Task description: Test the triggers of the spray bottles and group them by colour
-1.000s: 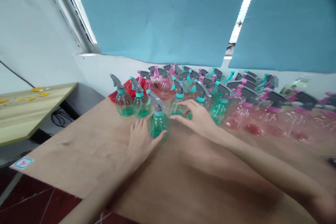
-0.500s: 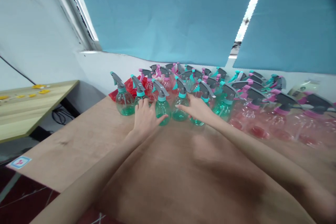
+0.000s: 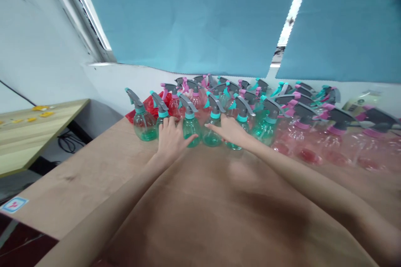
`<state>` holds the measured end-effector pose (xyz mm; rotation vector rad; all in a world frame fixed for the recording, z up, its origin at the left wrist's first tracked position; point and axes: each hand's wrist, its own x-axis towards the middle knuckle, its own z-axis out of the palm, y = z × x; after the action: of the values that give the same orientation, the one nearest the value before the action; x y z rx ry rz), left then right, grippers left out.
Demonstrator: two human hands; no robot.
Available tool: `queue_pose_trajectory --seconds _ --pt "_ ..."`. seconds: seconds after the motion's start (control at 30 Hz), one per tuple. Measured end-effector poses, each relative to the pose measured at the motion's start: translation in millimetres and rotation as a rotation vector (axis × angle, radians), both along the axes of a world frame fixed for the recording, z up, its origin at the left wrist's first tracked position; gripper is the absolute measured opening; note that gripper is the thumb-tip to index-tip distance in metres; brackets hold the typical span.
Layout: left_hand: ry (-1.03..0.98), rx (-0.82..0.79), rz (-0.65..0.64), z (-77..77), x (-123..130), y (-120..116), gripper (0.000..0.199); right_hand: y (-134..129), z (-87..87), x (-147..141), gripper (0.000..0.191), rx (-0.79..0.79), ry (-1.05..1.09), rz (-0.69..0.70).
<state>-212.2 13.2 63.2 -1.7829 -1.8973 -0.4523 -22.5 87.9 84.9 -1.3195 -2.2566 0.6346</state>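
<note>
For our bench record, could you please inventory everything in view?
Green spray bottles: six, green, front left to middle
Pink bottles: several, pink, front right
Rear bottles: uncountable, mixed, behind
Red plastic: one patch, red, back left
Pale package: one, yellowish, back right
Table: one, brown, beneath bottles
Sticker: one, multicoloured, table corner
Side table: one, pale, left
Yellow pieces: several, yellow, side table
Cables: several, black, left
Blue panels: two, blue, background
Floor: one, red, lower left
Walls: two, white, background
Left hand: one, bare, by green bottles
Right hand: one, bare, by green bottles
</note>
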Motion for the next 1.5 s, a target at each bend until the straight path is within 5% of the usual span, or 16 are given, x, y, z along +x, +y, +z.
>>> queue_pose_trajectory --seconds 0.2,0.47,0.73,0.93,1.13,1.27,1.5 --pt "-0.062 0.066 -0.015 -9.2 12 -20 0.07 -14 -1.5 10 0.07 0.015 -0.032 0.031" --pt "-0.315 -0.063 -0.347 -32.6 61 -64 0.063 -53 -6.4 48 0.064 0.182 -0.162 0.054" --pt "-0.733 -0.312 -0.56 -37.2 134 -75 0.078 -89 -0.8 127 0.057 0.218 -0.162 0.168" --pt "-0.842 -0.367 -0.737 -45.1 195 -81 0.088 -94 3.3 196 0.041 0.048 0.202 0.381" --pt "-0.881 -0.446 -0.877 -58.9 252 -74 0.082 -103 -10.8 246 0.052 -0.02 0.545 0.115" --pt "-0.859 -0.437 -0.9 -66.0 280 -66 0.083 -107 -17.8 266 0.051 0.09 0.54 0.034" --pt "-0.707 -0.494 -0.957 -64.8 285 -55 0.094 -101 -17.6 275 0.039 0.125 0.521 -0.055"
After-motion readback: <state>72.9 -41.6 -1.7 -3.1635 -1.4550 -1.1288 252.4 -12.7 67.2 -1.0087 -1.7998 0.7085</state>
